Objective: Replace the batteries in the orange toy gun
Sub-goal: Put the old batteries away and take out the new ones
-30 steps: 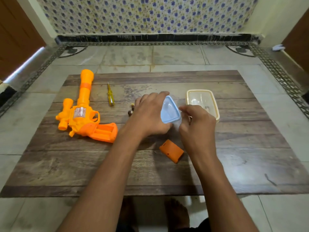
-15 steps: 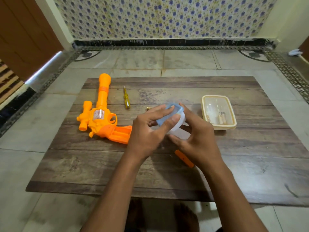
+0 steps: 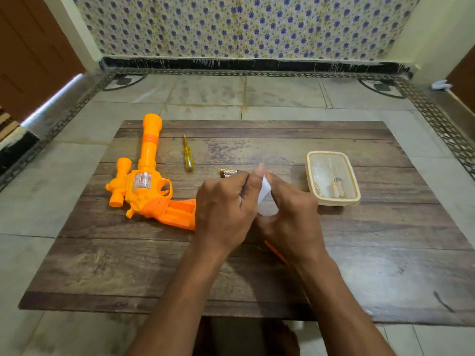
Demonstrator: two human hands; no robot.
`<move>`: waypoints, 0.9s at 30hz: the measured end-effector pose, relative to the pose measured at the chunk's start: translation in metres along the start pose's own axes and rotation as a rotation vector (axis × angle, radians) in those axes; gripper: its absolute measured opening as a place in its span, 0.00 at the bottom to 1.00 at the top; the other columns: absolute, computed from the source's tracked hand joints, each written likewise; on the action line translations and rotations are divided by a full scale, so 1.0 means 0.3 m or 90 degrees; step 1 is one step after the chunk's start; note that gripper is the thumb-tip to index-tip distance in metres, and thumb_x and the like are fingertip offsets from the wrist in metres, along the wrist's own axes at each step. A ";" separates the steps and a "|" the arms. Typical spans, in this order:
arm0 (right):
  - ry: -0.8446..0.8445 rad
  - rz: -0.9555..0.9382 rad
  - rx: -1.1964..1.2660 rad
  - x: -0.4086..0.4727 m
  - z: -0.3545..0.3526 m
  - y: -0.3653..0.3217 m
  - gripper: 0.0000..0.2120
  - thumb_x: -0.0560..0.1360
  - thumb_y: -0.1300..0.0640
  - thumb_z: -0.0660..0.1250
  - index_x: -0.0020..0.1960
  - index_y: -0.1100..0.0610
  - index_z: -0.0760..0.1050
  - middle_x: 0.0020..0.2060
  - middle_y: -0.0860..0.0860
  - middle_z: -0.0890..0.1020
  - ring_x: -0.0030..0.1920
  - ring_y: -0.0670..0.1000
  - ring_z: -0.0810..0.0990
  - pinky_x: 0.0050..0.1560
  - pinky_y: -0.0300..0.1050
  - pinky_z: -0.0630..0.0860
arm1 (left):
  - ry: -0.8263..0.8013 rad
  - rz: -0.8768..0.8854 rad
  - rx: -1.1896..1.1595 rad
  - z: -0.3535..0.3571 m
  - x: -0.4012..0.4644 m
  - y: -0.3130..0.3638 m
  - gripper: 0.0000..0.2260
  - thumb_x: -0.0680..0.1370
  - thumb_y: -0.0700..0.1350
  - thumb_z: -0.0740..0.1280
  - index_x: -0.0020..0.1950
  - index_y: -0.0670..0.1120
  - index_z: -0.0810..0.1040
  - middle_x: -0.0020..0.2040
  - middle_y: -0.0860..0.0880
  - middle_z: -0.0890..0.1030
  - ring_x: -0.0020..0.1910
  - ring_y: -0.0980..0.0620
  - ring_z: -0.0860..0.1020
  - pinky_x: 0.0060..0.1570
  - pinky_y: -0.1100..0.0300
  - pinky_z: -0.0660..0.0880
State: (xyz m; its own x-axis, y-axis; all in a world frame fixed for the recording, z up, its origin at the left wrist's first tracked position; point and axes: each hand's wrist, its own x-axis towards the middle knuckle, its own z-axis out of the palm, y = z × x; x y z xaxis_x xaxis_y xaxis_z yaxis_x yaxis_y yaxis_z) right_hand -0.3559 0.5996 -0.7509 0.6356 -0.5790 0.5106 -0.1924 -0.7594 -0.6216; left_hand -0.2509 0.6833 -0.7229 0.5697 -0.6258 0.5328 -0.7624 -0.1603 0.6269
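Both my hands, left (image 3: pixel 226 206) and right (image 3: pixel 290 217), grip clamped on small container (image 3: pixel 266 201); toy gun (image 3: pixel 146 186) at 9 o'clock on tabletop (image 3: pixel 385 253).

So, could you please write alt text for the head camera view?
Both hands, left hand and right hand, hold a pale plastic piece over a wooden table. An orange toy gun lies left, beside a yellow screwdriver; a clear container holding batteries sits right.
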 end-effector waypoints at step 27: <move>0.005 0.096 0.125 0.000 -0.066 0.048 0.16 0.67 0.55 0.83 0.53 0.57 0.86 0.39 0.53 0.88 0.39 0.55 0.86 0.40 0.55 0.82 | -0.153 0.009 -0.227 -0.041 -0.005 -0.029 0.12 0.85 0.46 0.61 0.47 0.44 0.81 0.35 0.44 0.76 0.35 0.45 0.73 0.35 0.47 0.69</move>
State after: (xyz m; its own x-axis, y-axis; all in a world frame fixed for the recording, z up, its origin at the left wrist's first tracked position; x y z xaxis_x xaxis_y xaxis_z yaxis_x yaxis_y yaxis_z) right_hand -0.3736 0.5829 -0.7482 0.6053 -0.6836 0.4077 -0.1349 -0.5930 -0.7939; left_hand -0.2413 0.6949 -0.7222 0.4396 -0.7931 0.4216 -0.5916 0.0974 0.8003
